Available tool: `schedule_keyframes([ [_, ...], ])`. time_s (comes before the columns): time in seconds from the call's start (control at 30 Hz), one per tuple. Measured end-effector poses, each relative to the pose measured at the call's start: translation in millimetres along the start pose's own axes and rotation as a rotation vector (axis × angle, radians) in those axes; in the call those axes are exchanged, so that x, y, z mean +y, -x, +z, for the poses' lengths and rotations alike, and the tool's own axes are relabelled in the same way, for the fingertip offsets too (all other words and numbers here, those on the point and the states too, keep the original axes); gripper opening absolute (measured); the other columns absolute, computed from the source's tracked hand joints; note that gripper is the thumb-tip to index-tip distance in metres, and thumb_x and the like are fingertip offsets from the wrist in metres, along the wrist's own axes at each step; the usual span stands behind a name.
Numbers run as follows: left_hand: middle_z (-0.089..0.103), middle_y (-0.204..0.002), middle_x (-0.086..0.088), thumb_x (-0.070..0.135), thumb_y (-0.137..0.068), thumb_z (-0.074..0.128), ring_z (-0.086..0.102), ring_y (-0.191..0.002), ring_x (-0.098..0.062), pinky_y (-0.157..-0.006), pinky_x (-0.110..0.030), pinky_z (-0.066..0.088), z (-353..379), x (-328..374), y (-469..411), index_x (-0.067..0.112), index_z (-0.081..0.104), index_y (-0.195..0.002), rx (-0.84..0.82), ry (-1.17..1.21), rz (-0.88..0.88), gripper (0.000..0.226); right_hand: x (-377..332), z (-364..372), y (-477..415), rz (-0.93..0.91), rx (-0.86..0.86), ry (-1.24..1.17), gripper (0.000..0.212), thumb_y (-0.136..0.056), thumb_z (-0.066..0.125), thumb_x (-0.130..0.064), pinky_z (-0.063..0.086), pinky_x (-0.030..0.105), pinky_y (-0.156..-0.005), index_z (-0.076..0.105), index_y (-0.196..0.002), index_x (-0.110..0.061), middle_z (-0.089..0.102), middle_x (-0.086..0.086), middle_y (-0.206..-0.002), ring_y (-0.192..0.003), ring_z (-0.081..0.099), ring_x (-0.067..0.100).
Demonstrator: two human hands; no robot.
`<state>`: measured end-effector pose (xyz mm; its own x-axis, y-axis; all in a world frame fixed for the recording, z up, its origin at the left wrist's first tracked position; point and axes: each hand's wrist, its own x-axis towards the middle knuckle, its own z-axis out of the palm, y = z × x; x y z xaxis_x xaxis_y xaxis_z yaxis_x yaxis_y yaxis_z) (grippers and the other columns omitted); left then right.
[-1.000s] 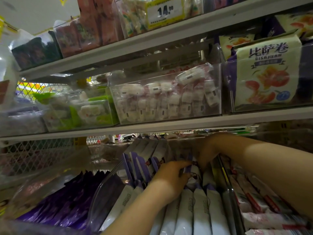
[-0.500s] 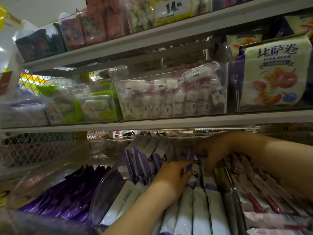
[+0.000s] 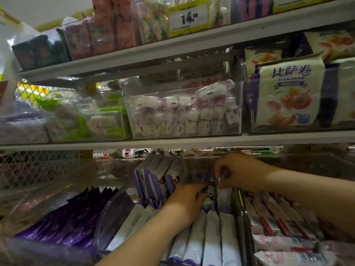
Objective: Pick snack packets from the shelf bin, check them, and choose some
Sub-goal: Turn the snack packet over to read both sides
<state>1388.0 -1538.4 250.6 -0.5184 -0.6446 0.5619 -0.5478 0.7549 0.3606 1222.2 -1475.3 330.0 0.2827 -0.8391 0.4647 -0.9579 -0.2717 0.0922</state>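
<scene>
A clear plastic bin (image 3: 107, 217) on the lowest shelf holds several white-and-purple snack packets (image 3: 211, 239), lying in rows at the front and standing upright (image 3: 161, 169) at the back. My left hand (image 3: 184, 204) lies on the packets in the middle of the bin, its fingertips pinching the purple end of one packet (image 3: 206, 182). My right hand (image 3: 238, 170) reaches in from the right, fingers curled, pinching the top of a packet (image 3: 221, 178) just behind the left hand.
Dark purple packets (image 3: 63, 223) fill the bin to the left, red-and-white ones (image 3: 278, 225) the bin to the right. The shelf edge (image 3: 172, 142) above hangs low over my hands, with bins of white sweets (image 3: 184, 114) and pizza-roll bags (image 3: 288, 96) on it.
My right hand has drawn back out of the rear of the bin toward me and now pinches a packet's top. The left hand has hardly moved.
</scene>
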Motion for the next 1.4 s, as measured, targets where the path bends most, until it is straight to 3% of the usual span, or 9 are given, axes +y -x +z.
schedule_keyframes([
  [0.17,0.051,-0.143,-0.01,0.018,-0.102,0.042,0.049,-0.128,-0.028,-0.103,-0.031,0.041,-14,15,9,0.021,0.048,-0.142,-0.118,-0.088,-0.045,0.04,-21,-7,39,-0.093,0.232,0.261,0.02,-0.08,0.07,-0.032,0.05,0.032,-0.063,0.051,-0.088,-0.032,0.035,-0.011,-0.1,-0.073,0.05,0.015],
  [0.4,0.056,-0.135,-0.002,0.024,-0.099,0.05,0.052,-0.124,-0.02,-0.102,-0.027,0.041,-50,34,52,0.022,0.055,-0.136,-0.09,-0.128,-0.015,0.037,-46,-37,76,-0.193,0.386,0.355,0.013,-0.089,0.06,-0.034,0.035,0.03,-0.059,0.056,-0.096,-0.024,0.063,-0.007,-0.098,-0.082,0.063,0.024],
  [0.47,0.062,-0.124,-0.003,0.026,-0.099,0.051,0.058,-0.112,-0.017,-0.096,-0.032,0.048,-64,43,66,0.02,0.059,-0.131,-0.058,-0.079,0.004,0.034,-57,-48,86,-0.178,0.437,0.245,0.015,-0.087,0.064,-0.037,0.043,0.032,-0.062,0.055,-0.092,-0.025,0.065,-0.008,-0.089,-0.08,0.062,0.022],
  [0.57,0.064,-0.118,0.003,0.032,-0.102,0.045,0.057,-0.089,0.001,-0.074,-0.009,0.047,-80,55,90,0.023,0.058,-0.13,0.037,0.169,-0.047,0.033,-77,-59,102,-0.162,0.478,0.043,0.017,-0.082,0.07,-0.036,0.053,0.033,-0.064,0.057,-0.086,-0.025,0.066,-0.007,-0.082,-0.074,0.061,0.014],
  [0.7,0.062,-0.112,-0.001,0.044,-0.101,0.039,0.063,-0.1,-0.019,-0.08,-0.033,0.053,-96,64,131,0.028,0.062,-0.109,0.071,0.717,-0.305,0.029,-107,-57,119,-0.158,0.449,-0.337,0.02,-0.078,0.073,-0.037,0.056,0.031,-0.057,0.059,-0.081,-0.024,0.07,-0.004,-0.079,-0.064,0.064,0.009],
  [0.87,0.071,-0.097,-0.005,0.029,-0.091,0.056,0.067,-0.068,-0.012,-0.055,-0.023,0.054,-106,30,199,0.011,0.061,-0.124,0.006,1.145,-0.381,0.038,-144,-17,136,-0.199,0.339,-0.657,0.022,-0.077,0.076,-0.032,0.056,0.043,-0.085,0.054,-0.073,-0.034,0.068,-0.006,-0.105,-0.099,0.067,0.013],
  [1.0,0.068,-0.12,-0.016,0.023,-0.08,0.06,0.067,-0.086,-0.022,-0.065,-0.026,0.056,-87,-2,253,0.007,0.06,-0.128,0.097,1.139,-0.377,0.051,-172,37,144,-0.153,0.223,-0.885,0.022,-0.072,0.076,-0.043,0.057,0.042,-0.084,0.059,-0.084,-0.036,0.062,-0.015,-0.116,-0.098,0.068,0.015],
  [1.17,0.074,-0.107,-0.012,0.022,-0.074,0.069,0.072,-0.077,-0.019,-0.059,-0.029,0.058,-54,-30,303,0.01,0.064,-0.121,0.366,1.137,-0.446,0.048,-218,116,155,0.148,0.131,-1.562,0.072,-0.061,0.081,-0.046,0.059,0.032,-0.078,0.051,-0.124,-0.027,0.066,-0.002,-0.118,-0.1,0.07,0.014],
  [1.4,0.076,-0.103,0.003,0.013,-0.089,0.067,0.072,-0.095,-0.017,-0.081,-0.036,0.057,-11,-66,337,0.025,0.068,-0.112,0.347,0.788,-0.514,0.027,-261,194,160,0.435,0.067,-1.896,0.015,-0.094,0.057,-0.018,0.06,0.03,-0.069,0.065,-0.107,-0.014,0.076,0.005,-0.097,-0.089,0.073,0.02],
])
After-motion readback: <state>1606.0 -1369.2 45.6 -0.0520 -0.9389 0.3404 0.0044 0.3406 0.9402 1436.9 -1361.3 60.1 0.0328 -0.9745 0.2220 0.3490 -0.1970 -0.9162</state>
